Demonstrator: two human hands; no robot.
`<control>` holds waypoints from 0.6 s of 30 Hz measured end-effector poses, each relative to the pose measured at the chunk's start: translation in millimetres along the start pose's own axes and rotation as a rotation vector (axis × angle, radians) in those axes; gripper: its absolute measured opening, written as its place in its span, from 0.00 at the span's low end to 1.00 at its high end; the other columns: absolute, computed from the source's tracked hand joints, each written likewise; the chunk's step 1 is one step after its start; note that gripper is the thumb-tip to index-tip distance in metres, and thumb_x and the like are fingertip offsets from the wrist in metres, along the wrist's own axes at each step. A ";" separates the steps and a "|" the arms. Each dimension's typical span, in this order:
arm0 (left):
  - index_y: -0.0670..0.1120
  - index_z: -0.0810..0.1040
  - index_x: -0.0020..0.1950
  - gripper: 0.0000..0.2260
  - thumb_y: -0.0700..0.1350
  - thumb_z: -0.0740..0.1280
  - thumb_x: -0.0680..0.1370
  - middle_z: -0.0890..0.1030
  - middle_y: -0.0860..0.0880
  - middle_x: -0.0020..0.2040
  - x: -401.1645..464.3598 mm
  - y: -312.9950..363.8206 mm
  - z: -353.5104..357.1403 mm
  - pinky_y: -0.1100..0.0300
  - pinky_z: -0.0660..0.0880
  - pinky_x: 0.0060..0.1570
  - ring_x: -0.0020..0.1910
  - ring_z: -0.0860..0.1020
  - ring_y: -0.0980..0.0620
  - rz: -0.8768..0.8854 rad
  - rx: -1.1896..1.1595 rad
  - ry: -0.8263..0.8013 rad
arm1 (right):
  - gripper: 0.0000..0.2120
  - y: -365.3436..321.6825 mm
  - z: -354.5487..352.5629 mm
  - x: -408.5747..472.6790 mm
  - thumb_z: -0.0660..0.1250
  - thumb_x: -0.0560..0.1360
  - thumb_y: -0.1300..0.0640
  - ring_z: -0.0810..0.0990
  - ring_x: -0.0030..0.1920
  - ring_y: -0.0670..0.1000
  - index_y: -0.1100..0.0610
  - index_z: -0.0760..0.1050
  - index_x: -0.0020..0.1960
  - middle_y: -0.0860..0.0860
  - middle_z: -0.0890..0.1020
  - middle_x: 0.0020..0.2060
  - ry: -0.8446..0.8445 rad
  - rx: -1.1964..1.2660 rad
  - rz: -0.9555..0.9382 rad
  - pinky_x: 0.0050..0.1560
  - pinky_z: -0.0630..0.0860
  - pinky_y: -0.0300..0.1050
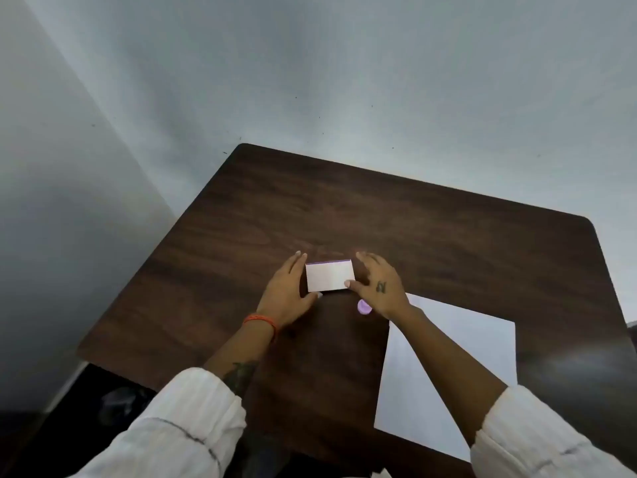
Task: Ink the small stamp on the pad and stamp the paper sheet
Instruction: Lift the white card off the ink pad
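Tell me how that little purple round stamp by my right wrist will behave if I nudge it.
The small stamp looks round and short, so it would probably slide, or roll if tipped onto its side. It seems light; a bump from the right hand could likely knock it toward the paper sheet.

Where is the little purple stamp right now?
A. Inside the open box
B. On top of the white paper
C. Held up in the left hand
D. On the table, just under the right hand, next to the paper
D: the purple stamp sits on the brown table just below the right hand, beside the paper sheet, not on it, while both hands flank the closed ink pad.
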State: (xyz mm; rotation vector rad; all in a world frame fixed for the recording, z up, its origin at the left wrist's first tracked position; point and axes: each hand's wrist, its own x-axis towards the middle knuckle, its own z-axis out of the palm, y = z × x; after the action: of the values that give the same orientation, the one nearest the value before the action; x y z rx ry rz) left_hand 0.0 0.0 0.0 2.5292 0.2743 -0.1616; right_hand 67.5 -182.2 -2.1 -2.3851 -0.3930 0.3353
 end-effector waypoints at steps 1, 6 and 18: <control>0.47 0.49 0.74 0.38 0.51 0.69 0.72 0.52 0.48 0.77 3.9 -1.6 -0.3 0.53 0.54 0.72 0.75 0.53 0.49 0.006 0.032 -0.034 | 0.32 0.6 0.8 3.6 0.69 0.72 0.51 0.63 0.71 0.56 0.55 0.61 0.71 0.55 0.65 0.72 -0.048 -0.044 -0.004 0.70 0.62 0.50; 0.46 0.45 0.74 0.41 0.50 0.70 0.72 0.49 0.48 0.77 22.2 -4.2 -1.1 0.55 0.52 0.72 0.75 0.51 0.48 0.047 0.156 -0.174 | 0.39 0.5 1.8 20.3 0.72 0.69 0.53 0.59 0.73 0.56 0.55 0.55 0.73 0.54 0.60 0.74 -0.210 -0.248 -0.042 0.71 0.59 0.49; 0.44 0.54 0.73 0.34 0.45 0.69 0.73 0.57 0.47 0.76 40.0 -5.2 -3.9 0.54 0.56 0.73 0.74 0.57 0.48 0.111 0.196 -0.264 | 0.34 -12.9 -1.2 38.1 0.71 0.69 0.57 0.64 0.70 0.57 0.58 0.60 0.71 0.57 0.66 0.71 -0.322 -0.408 -0.089 0.70 0.62 0.49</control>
State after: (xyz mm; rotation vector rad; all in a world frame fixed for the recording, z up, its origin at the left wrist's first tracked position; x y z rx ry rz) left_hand 37.9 12.8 -6.7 2.6690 0.0126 -0.4955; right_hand 100.5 -159.7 2.3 -2.7000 -0.7773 0.6550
